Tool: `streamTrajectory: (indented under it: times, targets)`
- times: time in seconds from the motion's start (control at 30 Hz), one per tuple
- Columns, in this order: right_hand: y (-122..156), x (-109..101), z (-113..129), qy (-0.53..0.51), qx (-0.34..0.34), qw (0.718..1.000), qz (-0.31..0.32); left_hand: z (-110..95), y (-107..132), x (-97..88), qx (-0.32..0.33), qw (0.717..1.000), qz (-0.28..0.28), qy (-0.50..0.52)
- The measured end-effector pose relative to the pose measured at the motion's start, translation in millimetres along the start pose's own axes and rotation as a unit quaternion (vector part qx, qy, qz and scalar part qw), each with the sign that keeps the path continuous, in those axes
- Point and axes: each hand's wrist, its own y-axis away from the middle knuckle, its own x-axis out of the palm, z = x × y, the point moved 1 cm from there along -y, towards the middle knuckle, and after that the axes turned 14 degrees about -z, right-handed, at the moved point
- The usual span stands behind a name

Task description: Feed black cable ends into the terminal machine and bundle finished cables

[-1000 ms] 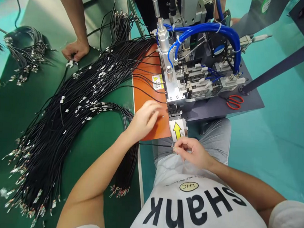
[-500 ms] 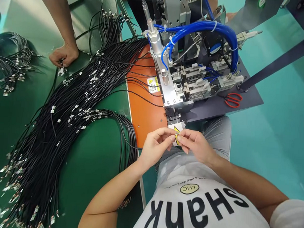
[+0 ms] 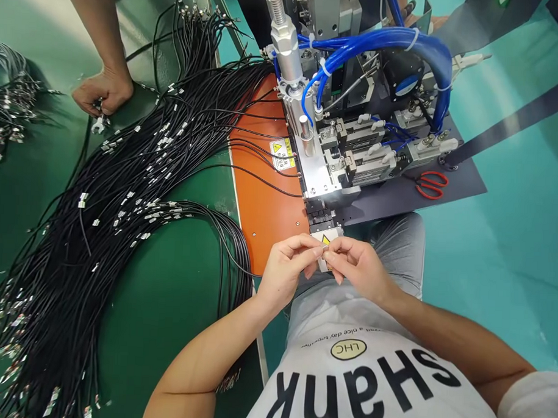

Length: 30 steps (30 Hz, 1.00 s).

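My left hand (image 3: 286, 267) and my right hand (image 3: 357, 266) meet in front of my chest, fingertips pinched together on the end of a thin black wire, too small to see clearly. They hover just below the white block with a yellow arrow (image 3: 326, 238) at the front of the crimping machine (image 3: 336, 156). A large spread of black wires with metal terminals (image 3: 124, 197) lies on the green table (image 3: 175, 291) to my left.
An orange plate (image 3: 261, 196) lies beside the machine, with blue air hoses (image 3: 380, 45) above it. Red scissors (image 3: 429, 184) rest on the grey base. Another person's hand (image 3: 102, 90) grips wires at the far left. Teal floor lies to the right.
My left hand came off the orange plate and joined my right hand. Both hands now pinch the wire end together, slightly nearer the arrow block. The other person's hand shifted left.
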Motion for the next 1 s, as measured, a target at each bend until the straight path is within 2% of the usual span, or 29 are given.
streamTrajectory:
  times: [0.1,0.23,0.37,0.47,0.6,0.87,1.0]
  targets:
    - [-1,3,-2,0.038,-0.031,0.998,-0.027,3,-1,1.7,-0.009,0.999,-0.024,0.022]
    - [-3,7,-8,0.093,-0.116,0.987,-0.058,6,-2,3.9,-0.018,0.998,-0.052,0.044]
    - [-6,4,-2,0.149,-0.151,0.976,-0.054,7,-5,1.9,-0.027,0.996,-0.061,0.054]
    - [-9,-4,7,0.194,-0.153,0.968,-0.035,5,-6,-0.2,-0.040,0.996,-0.062,0.048]
    - [-14,-13,14,0.178,-0.161,0.968,-0.069,3,-5,0.5,-0.042,0.997,-0.058,0.040]
    - [-13,-5,5,0.118,-0.159,0.977,-0.075,6,-4,1.0,-0.026,0.998,-0.057,0.028]
    - [-18,-13,7,0.081,-0.093,0.992,-0.038,5,-2,-0.5,0.018,0.999,-0.045,-0.024]
